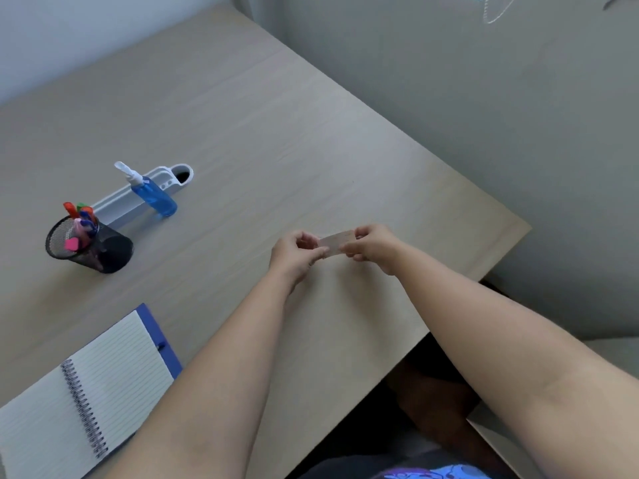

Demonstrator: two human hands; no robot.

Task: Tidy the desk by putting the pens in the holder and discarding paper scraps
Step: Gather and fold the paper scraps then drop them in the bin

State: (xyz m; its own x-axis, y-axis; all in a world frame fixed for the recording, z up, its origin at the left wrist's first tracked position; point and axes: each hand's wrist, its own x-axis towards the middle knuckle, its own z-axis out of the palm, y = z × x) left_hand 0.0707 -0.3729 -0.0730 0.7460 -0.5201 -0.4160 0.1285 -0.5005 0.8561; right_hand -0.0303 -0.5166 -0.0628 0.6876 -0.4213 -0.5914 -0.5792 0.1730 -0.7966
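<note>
A small pale paper scrap (334, 242) is stretched between my two hands just above the desk (262, 133), right of its middle. My left hand (296, 254) pinches the scrap's left end and my right hand (373, 246) pinches its right end. At the left stands a black mesh pen holder (103, 252), with several coloured pens (81, 219) sticking out of it. I see no loose pens or other scraps on the desk.
A blue spray bottle (152, 195) lies against a grey plastic tray (121, 202) behind the holder. An open spiral notebook (86, 392) with a blue cover sits at the near left. The desk's right edge runs diagonally, with floor beyond it.
</note>
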